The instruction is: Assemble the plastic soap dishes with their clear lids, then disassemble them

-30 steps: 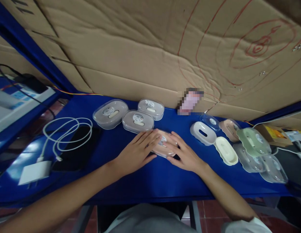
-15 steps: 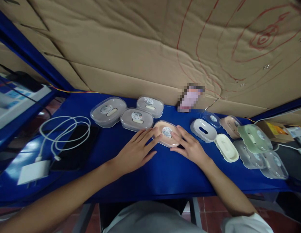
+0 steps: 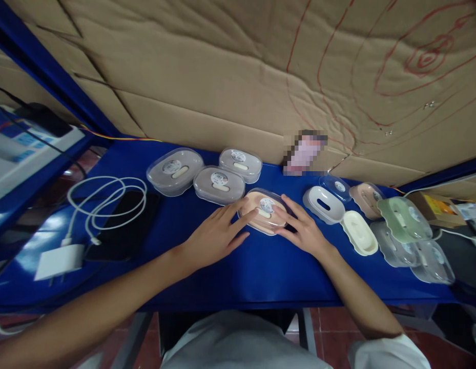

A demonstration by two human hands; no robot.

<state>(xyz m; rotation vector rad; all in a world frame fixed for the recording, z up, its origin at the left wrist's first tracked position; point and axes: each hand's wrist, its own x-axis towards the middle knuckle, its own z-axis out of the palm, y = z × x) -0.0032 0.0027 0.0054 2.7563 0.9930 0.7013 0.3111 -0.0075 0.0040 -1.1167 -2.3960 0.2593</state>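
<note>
A peach soap box (image 3: 256, 225) with a clear lid and a round label lies on the table between my hands. My left hand (image 3: 212, 233) has its fingers stretched out, the tips on the lid's left side. On the right side, the spread fingers of my right hand (image 3: 305, 230) touch the lid. Whether any fingertips press under the rim is hidden. Behind and to the left are three lidded greyish soap boxes (image 3: 218, 187). To the right sit a grey slotted tray (image 3: 314, 200), a cream soap dish base (image 3: 356, 230) and a clear lid (image 3: 330, 185).
Farther right are a lidded peach box (image 3: 363, 197), a green one (image 3: 399, 218) and clear-lidded grey ones (image 3: 399, 251). A white charger (image 3: 59, 261) with coiled cable and a dark flat object (image 3: 122, 246) lie left. A cardboard wall (image 3: 203, 77) rises behind the blue table (image 3: 253, 282).
The camera view has shifted slightly. The peach soap box sits a little nearer to me, and more of its lid's slot shows between my fingers. Both hands stay at its sides.
</note>
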